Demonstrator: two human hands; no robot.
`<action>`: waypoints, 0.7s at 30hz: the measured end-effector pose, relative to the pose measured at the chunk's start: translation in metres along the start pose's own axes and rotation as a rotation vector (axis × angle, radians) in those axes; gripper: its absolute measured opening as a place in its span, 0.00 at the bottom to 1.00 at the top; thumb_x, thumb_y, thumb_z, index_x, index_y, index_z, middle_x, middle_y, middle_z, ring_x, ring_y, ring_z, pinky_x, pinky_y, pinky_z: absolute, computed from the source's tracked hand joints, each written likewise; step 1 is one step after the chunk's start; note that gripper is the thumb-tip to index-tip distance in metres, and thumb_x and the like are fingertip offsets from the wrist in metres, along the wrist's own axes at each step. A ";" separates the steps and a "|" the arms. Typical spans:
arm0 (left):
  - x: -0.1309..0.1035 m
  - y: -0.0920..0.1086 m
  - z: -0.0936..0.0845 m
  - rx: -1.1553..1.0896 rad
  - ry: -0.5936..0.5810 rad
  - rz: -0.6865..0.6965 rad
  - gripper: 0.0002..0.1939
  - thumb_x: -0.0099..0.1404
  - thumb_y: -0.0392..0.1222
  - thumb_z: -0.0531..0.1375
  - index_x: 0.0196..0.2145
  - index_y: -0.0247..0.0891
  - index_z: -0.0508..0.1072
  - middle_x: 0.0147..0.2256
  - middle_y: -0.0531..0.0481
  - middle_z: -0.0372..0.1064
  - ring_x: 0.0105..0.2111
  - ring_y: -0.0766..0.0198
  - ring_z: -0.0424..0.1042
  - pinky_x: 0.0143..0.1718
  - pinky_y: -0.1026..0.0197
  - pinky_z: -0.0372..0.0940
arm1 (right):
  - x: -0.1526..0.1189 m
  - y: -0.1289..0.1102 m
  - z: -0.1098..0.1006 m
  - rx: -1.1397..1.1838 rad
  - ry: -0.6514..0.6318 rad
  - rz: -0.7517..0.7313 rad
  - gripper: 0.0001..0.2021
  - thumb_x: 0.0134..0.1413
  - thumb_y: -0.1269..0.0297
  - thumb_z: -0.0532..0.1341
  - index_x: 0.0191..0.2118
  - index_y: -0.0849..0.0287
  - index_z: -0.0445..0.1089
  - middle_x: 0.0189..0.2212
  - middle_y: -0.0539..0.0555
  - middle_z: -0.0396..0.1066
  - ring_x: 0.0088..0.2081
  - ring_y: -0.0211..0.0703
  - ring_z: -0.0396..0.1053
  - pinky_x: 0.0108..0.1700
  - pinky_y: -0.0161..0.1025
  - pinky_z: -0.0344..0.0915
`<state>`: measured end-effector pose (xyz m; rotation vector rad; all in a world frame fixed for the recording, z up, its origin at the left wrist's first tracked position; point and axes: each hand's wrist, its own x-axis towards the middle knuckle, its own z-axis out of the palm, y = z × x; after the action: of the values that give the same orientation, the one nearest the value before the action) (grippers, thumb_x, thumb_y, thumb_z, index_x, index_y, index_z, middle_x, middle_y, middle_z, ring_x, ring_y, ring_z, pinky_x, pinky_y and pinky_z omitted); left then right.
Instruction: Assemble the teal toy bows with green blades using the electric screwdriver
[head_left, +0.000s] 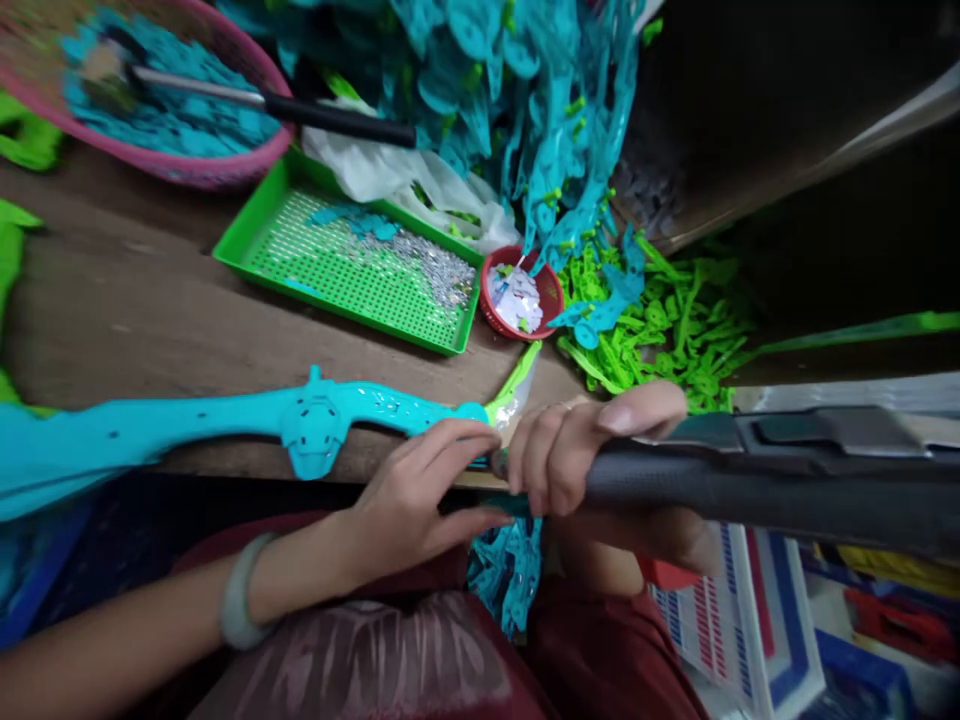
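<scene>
The left hand (424, 490) holds the right end of the long blue plastic piece (313, 425), which lies along the near edge of the table (142, 320); the right hand (592, 450) is wrapped around a dark tube, apparently a tool (750, 480), its tip by the left fingertips (487, 437). Beyond are a green tray (345, 285) and red basket (551, 292)

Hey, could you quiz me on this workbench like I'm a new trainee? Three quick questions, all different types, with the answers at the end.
1. True or false: the left hand is the one gripping the dark tool.
2. What has its handle across the rim of the pink basket? A) scissors B) a mallet C) a paintbrush
3. Fill in the colour: the small round basket beside the green tray is ___.

Key: 1. False, the right hand grips it; 2. B; 3. red
</scene>
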<state>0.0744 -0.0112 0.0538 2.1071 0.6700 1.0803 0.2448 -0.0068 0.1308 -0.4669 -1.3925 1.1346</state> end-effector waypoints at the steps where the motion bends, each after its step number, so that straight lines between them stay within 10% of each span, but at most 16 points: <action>1: 0.002 0.003 -0.006 -0.054 0.034 -0.004 0.14 0.72 0.48 0.59 0.46 0.32 0.74 0.42 0.41 0.77 0.43 0.60 0.77 0.45 0.59 0.74 | 0.007 0.000 0.008 0.026 -0.042 0.007 0.18 0.62 0.53 0.61 0.54 0.53 0.63 0.21 0.41 0.65 0.19 0.35 0.68 0.25 0.35 0.72; 10: 0.000 0.005 -0.061 -0.027 0.172 0.000 0.08 0.73 0.38 0.58 0.43 0.33 0.75 0.43 0.42 0.78 0.44 0.61 0.77 0.44 0.61 0.72 | 0.053 0.038 0.040 0.184 -0.246 -0.023 0.19 0.61 0.43 0.59 0.49 0.50 0.61 0.16 0.36 0.63 0.16 0.30 0.67 0.23 0.28 0.69; 17: 0.025 -0.009 -0.067 -0.891 -0.346 -0.288 0.18 0.79 0.39 0.46 0.44 0.33 0.76 0.36 0.48 0.82 0.32 0.66 0.80 0.32 0.66 0.74 | 0.067 0.054 0.034 0.363 -0.114 0.010 0.21 0.61 0.43 0.56 0.51 0.51 0.59 0.12 0.31 0.51 0.07 0.27 0.48 0.13 0.26 0.56; 21: 0.001 -0.014 -0.068 -0.258 0.016 -0.240 0.16 0.73 0.47 0.58 0.52 0.33 0.74 0.46 0.42 0.80 0.45 0.57 0.80 0.44 0.57 0.75 | 0.078 0.051 0.012 -0.045 0.155 -0.052 0.15 0.57 0.49 0.60 0.44 0.51 0.63 0.12 0.34 0.56 0.10 0.30 0.54 0.15 0.29 0.58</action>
<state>0.0154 0.0205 0.0735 1.7516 0.7288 0.9923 0.2005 0.0758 0.1320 -0.5370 -1.2900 1.0055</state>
